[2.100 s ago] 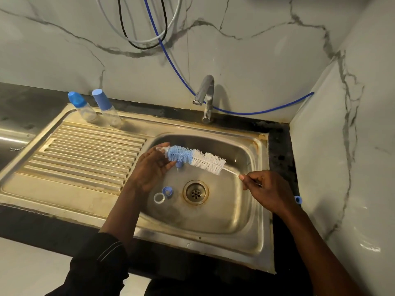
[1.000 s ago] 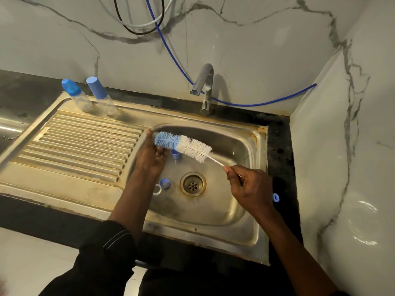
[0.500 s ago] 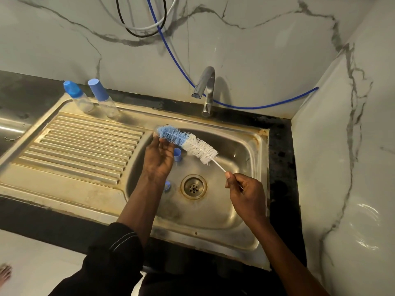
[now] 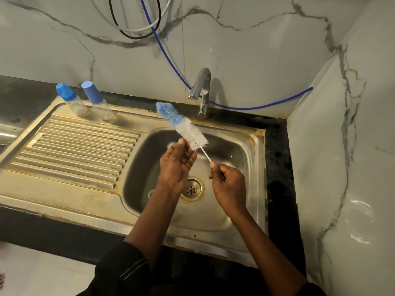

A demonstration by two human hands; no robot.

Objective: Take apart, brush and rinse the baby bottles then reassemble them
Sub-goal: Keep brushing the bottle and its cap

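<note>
You are holding the bottle brush (image 4: 185, 129) tilted over the far side of the steel sink basin (image 4: 239, 159), with its soft blue tip pointing toward the far edge of the dark table (image 4: 275, 142). Your right hand (image 4: 227, 182) is pinching the thin white wire stem, fingers clamped on it. Your left hand (image 4: 177, 165) is laying straight, relaxed fingers against the stiff white bristles and gripping nothing.

The round-capped baby bottle (image 4: 71, 99) and the tall-capped baby bottle (image 4: 97, 101), both clear plastic with blue caps on, are standing at the far left corner of the ribbed drainboard (image 4: 81, 146), well apart from the brush.

The stem looks springy and your pinch is slight, so the brush risks flicking spray or slipping into the basin. The light, upright bottles could topple if you reach across carelessly.
</note>
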